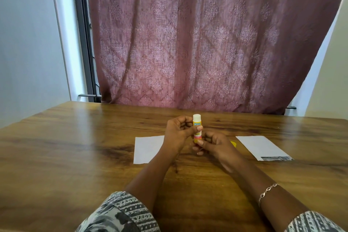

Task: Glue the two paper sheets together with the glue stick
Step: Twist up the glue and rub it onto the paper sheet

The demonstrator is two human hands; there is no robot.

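Glue stick (197,121) upright: left hand (177,133) pinches middle, right hand (213,145) base.

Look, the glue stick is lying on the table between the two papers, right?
No. The glue stick is not lying on the table: the left hand and right hand hold it upright, between the left paper and right paper. The head view shows it.

The glue stick (197,125) is bearing a blurred, unreadable label. Right of it, a paper sheet (260,146) is bearing an illegible printed strip (276,158).
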